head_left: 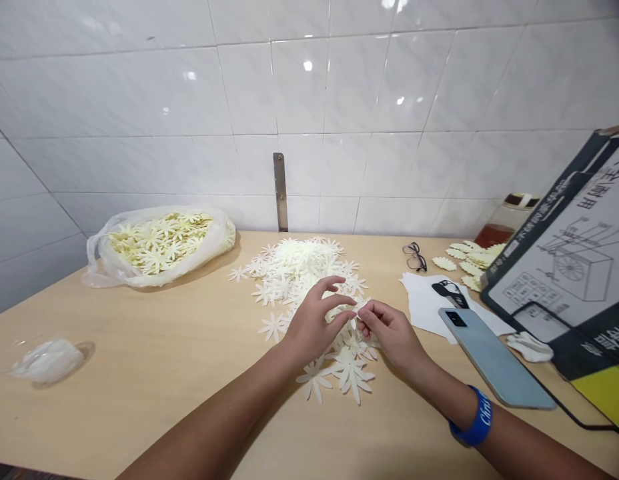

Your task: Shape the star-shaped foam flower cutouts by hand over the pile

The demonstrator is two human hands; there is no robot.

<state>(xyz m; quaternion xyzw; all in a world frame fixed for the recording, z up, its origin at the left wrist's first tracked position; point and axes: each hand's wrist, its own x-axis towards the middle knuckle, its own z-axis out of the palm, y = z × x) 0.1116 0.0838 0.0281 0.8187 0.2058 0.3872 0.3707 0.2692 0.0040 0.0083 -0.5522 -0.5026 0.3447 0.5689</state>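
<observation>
A person's two bare hands meet over a loose heap of cream flower-shaped cut-outs [300, 261], which spreads from near the far edge of a wood-toned worktop [164, 393] towards its near edge. The right hand [394, 335], above a blue wristband [473, 419], is closed in a pinch, thumb against finger, on a small pale piece [361, 307], probably part of one cut-out; its full outline is hidden. The left hand [312, 320] is loosely open, fingers apart and curved, its thumb and index tips close to that piece; whether they touch it cannot be told. The step in hand looks like fine fingertip work on a single piece, and the next move seems to call for a steady right pinch and a light, precise left thumb and finger, since the cut-outs look thin and easily creased. Near the worktop's far left corner lies a translucent plastic bag [225, 239] full of similar, yellower flowers. Towards the right edge are a light blue phone [497, 357], partly over white paper [418, 303], folded eyeglasses [415, 257], scalloped cream pieces [444, 264] and a leaning printed box [572, 263].
</observation>
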